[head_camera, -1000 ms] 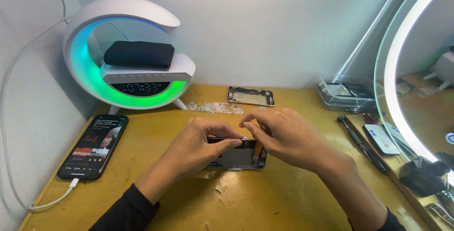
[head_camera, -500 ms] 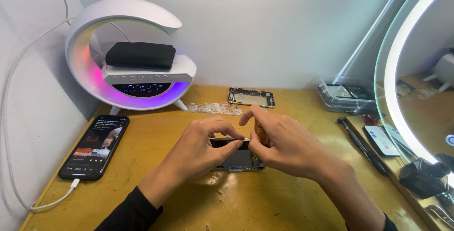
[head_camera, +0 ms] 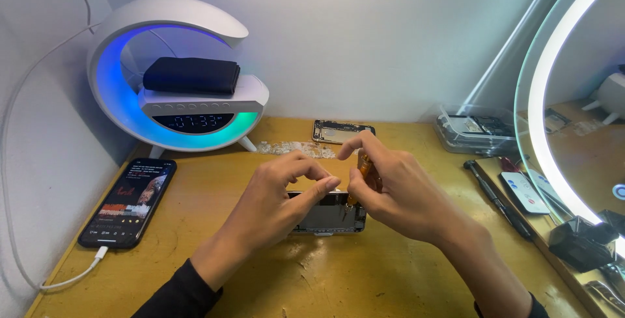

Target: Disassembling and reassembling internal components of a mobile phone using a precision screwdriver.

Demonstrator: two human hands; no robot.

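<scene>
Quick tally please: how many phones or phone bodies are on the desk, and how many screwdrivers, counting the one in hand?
Phones, whole or opened: 3, charging phone, opened phone, bare phone frame
Screwdrivers: 2, orange one in right hand, black one
Total: 5

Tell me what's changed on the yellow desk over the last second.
The curved white lamp glow went from green through pink to blue. The right hand now holds a small orange-handled screwdriver upright on the opened silver phone; the left hand stays pinched above it. The black charging phone has not moved.
</scene>
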